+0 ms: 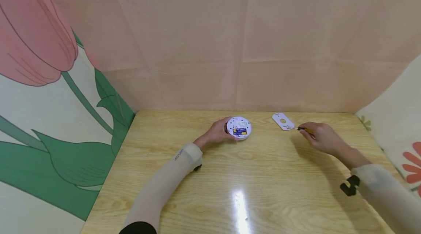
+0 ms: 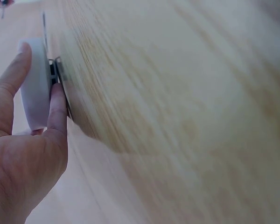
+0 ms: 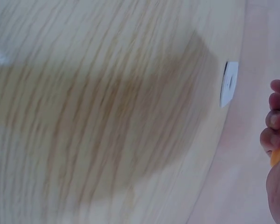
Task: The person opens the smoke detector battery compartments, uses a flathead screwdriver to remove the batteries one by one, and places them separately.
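1. A pale wood-grain desk carries the work, with a bright glare toward its near edge.
2. Beyond the far edge hangs a creased pinkish cloth; past the left edge, a panel shows a big pink tulip and green leaves; past the right edge there is a red flower.
3. The white disc, near the middle of the far edge, bears a blue and yellow label (its print is too small to read).
4. Dark lettering runs along the left sleeve, also not surely legible.
5. The left hand grips the disc, thumb on one side and fingers on the other, parted by its thickness (whether it touches the desk I cannot tell).
6. The right hand has its fingers curled round the yellow handle of a screwdriver.
7. From above, the tip overlaps a white plate with a round hole, by the far edge toward the right corner (contact is unclear).
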A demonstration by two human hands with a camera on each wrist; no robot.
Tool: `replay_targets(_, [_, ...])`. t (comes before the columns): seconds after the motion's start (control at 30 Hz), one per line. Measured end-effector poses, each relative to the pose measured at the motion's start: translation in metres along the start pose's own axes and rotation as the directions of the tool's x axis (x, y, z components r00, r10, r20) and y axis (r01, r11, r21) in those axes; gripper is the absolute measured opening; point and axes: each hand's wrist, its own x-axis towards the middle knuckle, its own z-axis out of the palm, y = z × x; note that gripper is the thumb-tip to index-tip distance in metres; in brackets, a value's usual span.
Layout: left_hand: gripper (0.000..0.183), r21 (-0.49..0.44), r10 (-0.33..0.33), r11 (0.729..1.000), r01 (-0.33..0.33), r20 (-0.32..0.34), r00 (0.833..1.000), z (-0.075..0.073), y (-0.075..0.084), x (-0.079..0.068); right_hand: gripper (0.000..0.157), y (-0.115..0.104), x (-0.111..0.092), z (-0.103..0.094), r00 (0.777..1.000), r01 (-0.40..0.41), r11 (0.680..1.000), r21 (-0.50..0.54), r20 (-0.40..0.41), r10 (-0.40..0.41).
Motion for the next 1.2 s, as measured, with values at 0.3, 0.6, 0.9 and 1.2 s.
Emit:
replay_targets(0.3, [0.098, -0.007, -0.001, 1.000, 0.001, -0.003, 1.000, 0.001, 0.000, -0.001, 0.014, -0.014, 0.019, 0.003, 0.999, -0.031, 0.999, 0.024, 0.035, 0.030])
replay_targets(0.6, [0.098, 0.005, 0.001, 1.000, -0.001, -0.010, 1.000, 0.001, 0.001, -0.001, 0.017, -0.021, 0.035, 0.011, 0.998, -0.014, 0.995, 0.098, 0.064, 0.007])
replay_targets(0.9, [0.097, -0.017, -0.008, 1.000, 0.008, -0.006, 1.000, 0.001, 0.000, -0.002, 0.024, -0.028, 0.046, 0.020, 0.998, 0.048, 0.987, 0.153, 0.025, -0.052])
replay_targets(1.2, [0.098, -0.027, -0.010, 1.000, 0.010, -0.006, 1.000, 0.000, 0.000, -0.001, 0.023, -0.037, 0.058, 0.025, 0.998, 0.060, 0.988, 0.141, 0.025, -0.065])
